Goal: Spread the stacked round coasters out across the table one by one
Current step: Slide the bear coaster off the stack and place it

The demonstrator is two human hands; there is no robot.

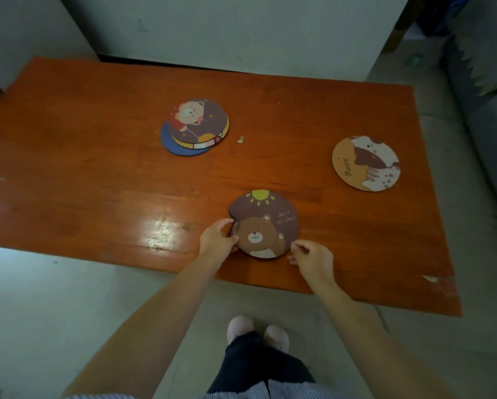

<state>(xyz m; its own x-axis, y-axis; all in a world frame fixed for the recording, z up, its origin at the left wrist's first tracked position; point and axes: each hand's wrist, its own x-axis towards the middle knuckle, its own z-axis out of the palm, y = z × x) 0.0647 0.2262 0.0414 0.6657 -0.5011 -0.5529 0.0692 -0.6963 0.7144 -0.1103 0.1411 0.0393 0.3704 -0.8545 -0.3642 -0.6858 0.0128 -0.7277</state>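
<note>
- Here, a view from above looks down at a long orange wooden table on a pale floor, with a person's two bare arms reaching in from the bottom edge.
- Near the table's front edge lies a round brown coaster with a bear and a yellow sun, the bear coaster; it is the landmark for everything else.
- The left hand grips the bear coaster's left rim, thumb on top and fingers curled at or under the edge.
- The right hand sits at the bear coaster's lower right rim, fingers loosely curled with the tips at the edge; whether it actually pinches the coaster cannot be told.
- Whether the bear coaster lies flat or is slightly lifted cannot be told.
- Beyond the bear coaster and to its left, well apart, is the remaining stack of coasters: a brown bear design on top, a yellow-edged one below, a blue one at the bottom, each slightly offset.
- A small pale crumb lies just right of that stack.
- Far right of the bear coaster and a little further back, a single cat coaster reading "Meow" lies flat, alone.
- Below the bear coaster, off the table, dark trousers and two light slippers show on the floor.
</note>
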